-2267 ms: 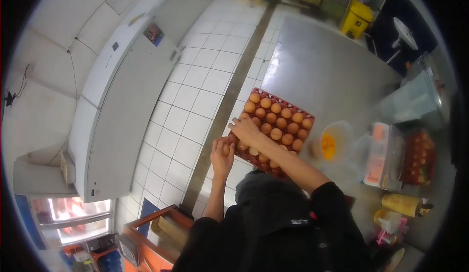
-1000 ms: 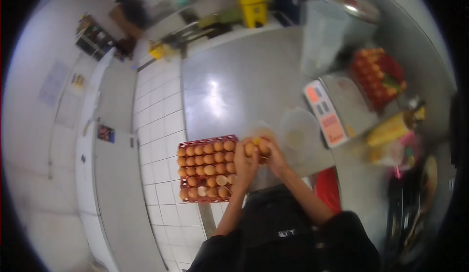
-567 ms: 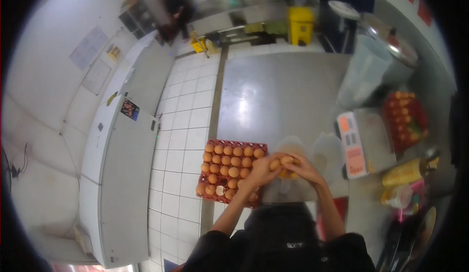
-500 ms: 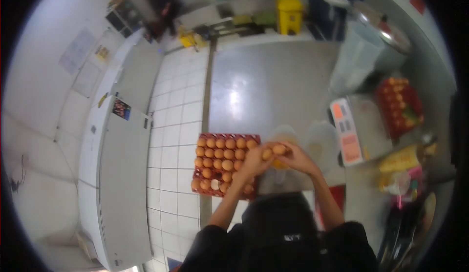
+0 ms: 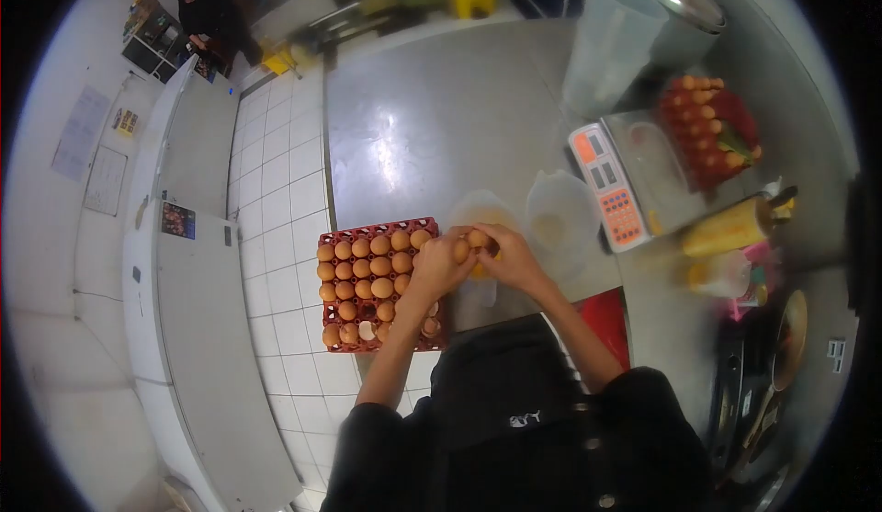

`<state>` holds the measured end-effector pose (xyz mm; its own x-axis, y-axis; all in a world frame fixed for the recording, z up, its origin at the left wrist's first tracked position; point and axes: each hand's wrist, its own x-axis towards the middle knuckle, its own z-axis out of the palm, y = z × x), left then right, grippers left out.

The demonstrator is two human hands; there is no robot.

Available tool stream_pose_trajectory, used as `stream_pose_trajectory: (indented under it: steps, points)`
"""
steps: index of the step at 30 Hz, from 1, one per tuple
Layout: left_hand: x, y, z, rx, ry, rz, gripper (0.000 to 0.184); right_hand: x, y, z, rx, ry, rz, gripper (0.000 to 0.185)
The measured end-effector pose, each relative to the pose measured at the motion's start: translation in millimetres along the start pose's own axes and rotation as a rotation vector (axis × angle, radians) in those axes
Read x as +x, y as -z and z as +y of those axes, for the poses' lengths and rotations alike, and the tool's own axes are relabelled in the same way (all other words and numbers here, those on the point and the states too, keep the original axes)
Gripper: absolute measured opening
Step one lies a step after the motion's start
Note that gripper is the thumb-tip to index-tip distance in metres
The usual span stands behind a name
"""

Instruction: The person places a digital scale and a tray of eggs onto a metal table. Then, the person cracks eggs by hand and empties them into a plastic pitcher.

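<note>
My left hand (image 5: 439, 266) is closed on a brown egg (image 5: 460, 252). Right against it, a second brown egg (image 5: 477, 237) sits in the fingers of my right hand (image 5: 507, 253). Whether either shell is cracked I cannot tell. Both hands are above a clear plastic jug (image 5: 484, 204), where some orange-yellow yolk shows beneath my fingers. To the left, partly under my left forearm, lies a red egg tray (image 5: 377, 228) with rows of brown eggs and a few broken shells at its near edge.
Another clear jug (image 5: 558, 190) stands to the right, beside a scale (image 5: 609, 190) with orange buttons. Farther right are a second red egg tray (image 5: 726, 149), a yellow roll (image 5: 730, 227) and a pan (image 5: 788, 337). A tall translucent bin (image 5: 611, 48) stands behind. A person (image 5: 216, 11) is far left.
My view has turned, so the whole scene sits farther left and higher. Both hands still hold the eggs together over the jug.
</note>
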<state>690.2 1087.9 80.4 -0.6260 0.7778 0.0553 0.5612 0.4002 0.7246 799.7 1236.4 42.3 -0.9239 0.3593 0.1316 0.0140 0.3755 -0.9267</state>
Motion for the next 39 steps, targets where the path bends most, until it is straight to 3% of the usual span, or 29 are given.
stream_pose_trajectory:
  steps: [4, 8, 10, 13, 23, 26, 28, 30, 31, 34, 38, 39]
  points:
    - [2, 0, 2, -0.006, -0.006, 0.008, 0.04, -2, 4, 0, -0.025, 0.088, 0.035, 0.048]
    - [4, 6, 1, -0.079, -0.139, 0.025, 0.042, 0, 19, -12, -0.064, 0.067, 0.007, 0.05]
    - [6, 10, 2, -0.075, -0.197, 0.017, 0.043, 3, 21, -9, -0.271, 0.392, 0.144, 0.053]
    - [11, 12, 5, -0.079, -0.309, 0.077, 0.045, 1, 29, -14, -0.323, 0.403, 0.12, 0.057]
    - [11, 12, 16, -0.091, -0.247, 0.06, 0.044, 1, 47, -32, -0.322, 0.28, -0.032, 0.061]
    - [8, 10, 16, -0.064, -0.201, 0.063, 0.044, 2, 46, -23, -0.269, 0.361, -0.05, 0.063]
    - [-8, 15, 19, 0.005, -0.127, 0.101, 0.044, 4, 38, -22, -0.214, 0.275, -0.042, 0.066]
    - [-20, 20, 21, -0.249, -0.058, 0.16, 0.043, 6, 27, -56, -0.138, 0.258, -0.1, 0.066]
    - [-32, 26, 14, -0.235, -0.035, 0.189, 0.043, 5, 22, -66, -0.108, 0.204, -0.11, 0.065]
    - [-84, 22, -13, -0.445, 0.117, 0.413, 0.037, 6, -23, -76, 0.161, 0.191, -0.22, 0.062]
    - [-165, 47, -38, -0.377, 0.462, 0.725, 0.037, 4, -101, -106, 0.344, 0.142, -0.505, 0.056]
    - [-181, 54, -55, -0.45, 0.456, 0.81, 0.036, 5, -124, -108, 0.342, 0.139, -0.516, 0.056]
